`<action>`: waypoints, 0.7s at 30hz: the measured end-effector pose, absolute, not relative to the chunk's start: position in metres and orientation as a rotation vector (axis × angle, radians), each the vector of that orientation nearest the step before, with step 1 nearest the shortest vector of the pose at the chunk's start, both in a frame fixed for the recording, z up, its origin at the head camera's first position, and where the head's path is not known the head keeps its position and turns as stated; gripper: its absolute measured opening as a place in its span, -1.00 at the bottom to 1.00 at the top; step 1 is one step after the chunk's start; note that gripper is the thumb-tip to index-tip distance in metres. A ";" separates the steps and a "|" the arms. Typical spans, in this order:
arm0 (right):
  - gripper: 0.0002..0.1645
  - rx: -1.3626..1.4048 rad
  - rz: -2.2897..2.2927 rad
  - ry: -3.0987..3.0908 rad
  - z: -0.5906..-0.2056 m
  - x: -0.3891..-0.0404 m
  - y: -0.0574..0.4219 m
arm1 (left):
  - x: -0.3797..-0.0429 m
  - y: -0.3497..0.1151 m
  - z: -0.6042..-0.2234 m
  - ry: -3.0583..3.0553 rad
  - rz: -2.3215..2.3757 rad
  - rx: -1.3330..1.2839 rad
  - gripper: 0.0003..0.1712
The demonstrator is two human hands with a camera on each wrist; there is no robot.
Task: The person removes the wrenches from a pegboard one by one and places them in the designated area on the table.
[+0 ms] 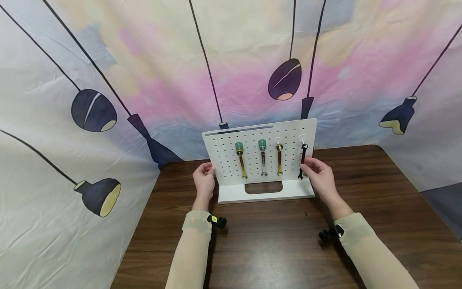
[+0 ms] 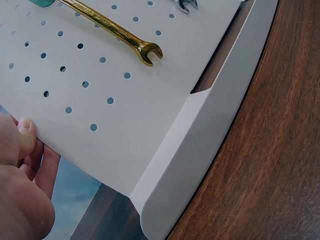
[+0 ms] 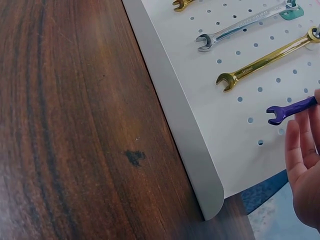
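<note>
A white pegboard stand (image 1: 231,193) stands upright on the table, its panel leaning slightly back. My left hand (image 1: 204,179) pinches the panel's left edge, thumb on the front face in the left wrist view. On the right, my right hand (image 1: 321,176) holds the shaft of a purple combination wrench (image 3: 295,107), whose upper end is at a clear hook. Left of it hang a gold wrench (image 3: 265,62), a silver wrench (image 3: 245,23) and another gold wrench (image 2: 112,27). Green pieces (image 1: 262,145) cover the hooks of the two leftmost wrenches.
The dark wood table (image 1: 267,249) spreads in front of the stand and to both sides. Behind it hangs a cloth backdrop (image 1: 166,52) printed with lamps. A cutout (image 1: 263,188) opens low in the stand. Small cameras (image 1: 217,221) are strapped at both wrists.
</note>
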State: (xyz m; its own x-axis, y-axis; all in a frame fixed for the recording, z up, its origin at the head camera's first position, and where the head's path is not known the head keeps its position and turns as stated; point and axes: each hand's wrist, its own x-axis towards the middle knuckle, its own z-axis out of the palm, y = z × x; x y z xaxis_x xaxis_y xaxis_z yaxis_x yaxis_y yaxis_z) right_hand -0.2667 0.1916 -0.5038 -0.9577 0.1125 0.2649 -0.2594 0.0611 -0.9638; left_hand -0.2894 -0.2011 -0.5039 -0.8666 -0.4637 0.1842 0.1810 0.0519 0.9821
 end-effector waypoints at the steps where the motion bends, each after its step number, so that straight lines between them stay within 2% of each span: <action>1: -0.58 0.151 1.976 -2.072 -0.503 -0.266 0.192 | -0.289 -0.201 -0.503 -1.882 -1.866 0.283 -0.94; 21: -0.58 0.197 1.987 -2.121 -0.493 -0.251 0.199 | -0.291 -0.200 -0.505 -1.867 -1.861 0.275 -0.93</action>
